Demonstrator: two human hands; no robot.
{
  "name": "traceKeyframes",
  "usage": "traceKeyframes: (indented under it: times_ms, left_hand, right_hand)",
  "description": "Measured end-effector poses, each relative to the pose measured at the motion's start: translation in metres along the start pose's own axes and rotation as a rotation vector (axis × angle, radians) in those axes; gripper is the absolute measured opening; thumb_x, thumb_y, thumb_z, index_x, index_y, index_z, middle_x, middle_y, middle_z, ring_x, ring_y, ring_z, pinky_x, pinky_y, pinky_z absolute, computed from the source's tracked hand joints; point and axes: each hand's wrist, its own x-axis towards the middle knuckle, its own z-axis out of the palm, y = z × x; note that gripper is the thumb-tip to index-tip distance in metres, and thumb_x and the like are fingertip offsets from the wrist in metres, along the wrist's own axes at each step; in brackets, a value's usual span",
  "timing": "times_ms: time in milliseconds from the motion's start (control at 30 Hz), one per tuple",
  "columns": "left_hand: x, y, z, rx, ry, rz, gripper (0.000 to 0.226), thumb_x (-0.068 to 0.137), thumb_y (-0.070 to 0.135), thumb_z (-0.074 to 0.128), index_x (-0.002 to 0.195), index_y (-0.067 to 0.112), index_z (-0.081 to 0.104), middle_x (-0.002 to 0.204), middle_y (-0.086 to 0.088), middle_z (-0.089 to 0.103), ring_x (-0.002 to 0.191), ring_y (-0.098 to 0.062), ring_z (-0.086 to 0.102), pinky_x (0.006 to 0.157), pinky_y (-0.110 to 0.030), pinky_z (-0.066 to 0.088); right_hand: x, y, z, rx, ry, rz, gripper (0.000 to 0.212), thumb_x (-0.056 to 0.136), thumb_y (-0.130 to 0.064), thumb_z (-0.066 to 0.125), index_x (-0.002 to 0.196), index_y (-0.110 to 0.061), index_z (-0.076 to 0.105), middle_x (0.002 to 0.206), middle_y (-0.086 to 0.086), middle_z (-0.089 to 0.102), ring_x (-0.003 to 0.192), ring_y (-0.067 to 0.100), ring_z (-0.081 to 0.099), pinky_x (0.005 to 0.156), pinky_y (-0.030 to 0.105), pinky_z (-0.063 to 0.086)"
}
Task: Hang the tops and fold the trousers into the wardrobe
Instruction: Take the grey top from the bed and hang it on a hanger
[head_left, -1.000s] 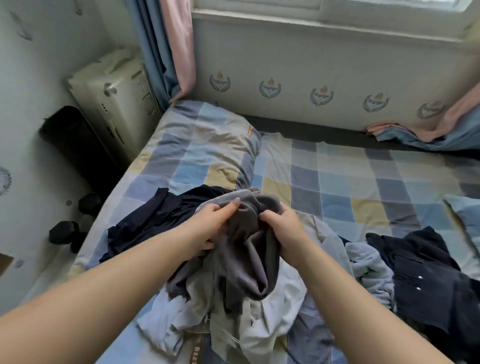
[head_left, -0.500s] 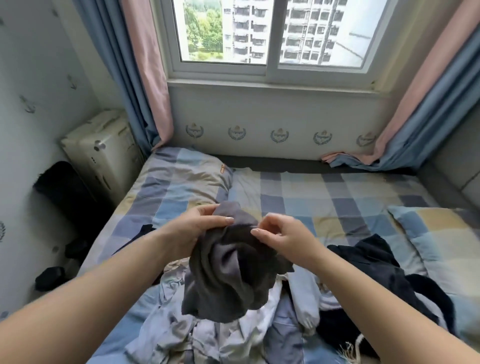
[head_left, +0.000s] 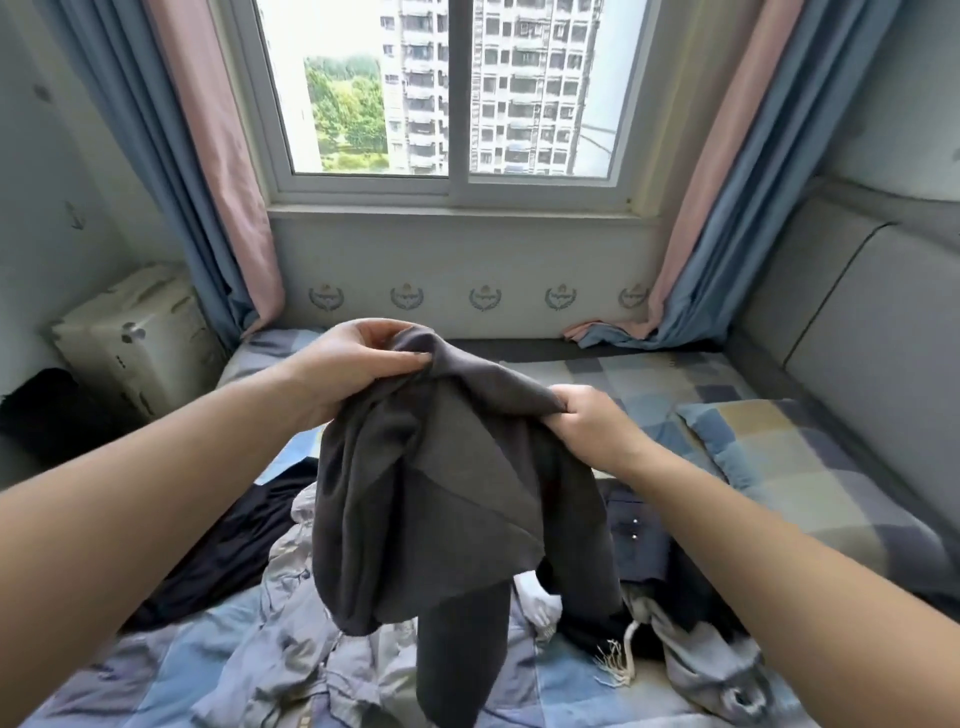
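Note:
A dark grey garment (head_left: 441, 493) hangs bunched in the air above the bed, one long part trailing down to the heap below. My left hand (head_left: 353, 364) pinches its top edge at the upper left. My right hand (head_left: 587, 421) grips the same edge further right and a little lower. Under it lies a heap of clothes: a pale grey-white piece (head_left: 311, 649), a black garment (head_left: 228, 551) to the left and a navy buttoned top (head_left: 639, 540) to the right. No wardrobe shows in this view.
The bed has a blue, grey and yellow checked cover (head_left: 613, 379) and a matching pillow (head_left: 789, 457) at the right. A padded grey headboard (head_left: 852, 332) runs along the right side. A cream box-like unit (head_left: 130, 332) stands left of the bed, under the window curtains (head_left: 208, 171).
Both hands have lifted the grey garment off the heap and drawn apart along its top edge, so it hangs more open. The camera has tilted up toward the window.

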Motion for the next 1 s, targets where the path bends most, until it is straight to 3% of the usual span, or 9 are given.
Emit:
traceKeyframes:
  times_ms: [100,300,433,533,600,733,800,867,1000]
  left_hand:
    - [0.001,0.005,0.014,0.103,0.04,0.011,0.034,0.068,0.016,0.076,0.102,0.02,0.072,0.103,-0.008,0.073,0.096,-0.023,0.068,0.093,-0.039,0.053]
    - [-0.006,0.02,0.057,0.149,-0.087,0.114,0.023,0.083,0.008,0.071,0.099,0.025,0.071,0.097,0.0,0.075,0.098,-0.021,0.069,0.089,-0.035,0.054]
    - [-0.03,0.029,0.076,0.162,-0.235,0.152,0.03,0.085,0.01,0.068,0.109,0.027,0.065,0.106,0.001,0.073,0.101,-0.015,0.067,0.098,-0.036,0.05]
    - [-0.054,0.026,0.09,0.264,-0.338,0.189,0.055,0.075,0.03,0.075,0.127,0.026,0.055,0.122,0.006,0.064,0.11,-0.006,0.06,0.103,-0.031,0.044]
    - [-0.07,0.025,0.098,0.306,-0.33,0.268,0.056,0.079,0.035,0.073,0.131,0.029,0.053,0.128,0.011,0.057,0.119,-0.003,0.051,0.107,-0.03,0.039]
    - [-0.116,0.032,0.116,0.122,-0.415,0.428,0.024,0.084,0.022,0.069,0.106,0.032,0.063,0.114,0.008,0.066,0.109,-0.001,0.06,0.1,-0.023,0.045]
    - [-0.141,0.038,0.128,0.01,-0.489,0.512,0.02,0.083,0.012,0.07,0.096,0.026,0.066,0.099,0.005,0.07,0.093,0.001,0.064,0.085,-0.013,0.049]
    - [-0.162,0.042,0.143,-0.009,-0.612,0.596,0.025,0.077,0.008,0.076,0.094,0.026,0.068,0.093,0.004,0.07,0.088,-0.002,0.065,0.079,-0.014,0.051]
    - [-0.192,0.039,0.179,0.231,-0.924,0.831,0.059,0.062,0.042,0.078,0.117,0.045,0.059,0.117,0.016,0.06,0.112,-0.006,0.057,0.096,-0.024,0.047]
  right_hand:
    - [-0.031,-0.023,-0.027,0.284,0.135,0.006,0.018,0.089,-0.008,0.048,0.082,-0.015,0.063,0.081,-0.001,0.066,0.077,0.012,0.058,0.07,0.028,0.046]
    - [-0.087,-0.074,-0.059,0.557,0.348,0.011,0.022,0.093,-0.004,0.048,0.107,-0.014,0.062,0.092,-0.006,0.064,0.086,0.003,0.058,0.073,0.005,0.046]
    - [-0.134,-0.103,-0.063,0.848,0.545,0.076,0.023,0.095,-0.005,0.043,0.1,-0.016,0.063,0.086,0.002,0.064,0.078,0.01,0.059,0.072,0.018,0.052]
    - [-0.166,-0.118,-0.066,0.927,0.713,0.113,0.025,0.095,-0.003,0.04,0.094,-0.018,0.061,0.075,0.003,0.061,0.058,0.005,0.059,0.053,0.016,0.049]
    - [-0.186,-0.125,-0.068,0.941,0.815,0.12,0.027,0.094,-0.002,0.038,0.093,-0.018,0.06,0.073,0.003,0.059,0.052,0.004,0.058,0.048,0.014,0.047]
    - [-0.235,-0.131,-0.07,0.942,1.018,0.148,0.028,0.094,-0.002,0.037,0.09,-0.018,0.059,0.074,0.005,0.055,0.064,0.012,0.053,0.051,0.014,0.048]
    - [-0.261,-0.129,-0.075,0.961,1.127,0.177,0.028,0.093,-0.002,0.039,0.087,-0.019,0.06,0.072,0.004,0.054,0.064,0.013,0.052,0.051,0.015,0.046]
    - [-0.294,-0.129,-0.083,0.964,1.225,0.216,0.027,0.093,-0.003,0.039,0.085,-0.02,0.06,0.071,0.004,0.054,0.063,0.013,0.052,0.052,0.018,0.046]
    - [-0.361,-0.131,-0.095,0.944,1.397,0.255,0.026,0.093,-0.005,0.041,0.086,-0.021,0.06,0.072,0.003,0.055,0.063,0.013,0.054,0.053,0.018,0.047]
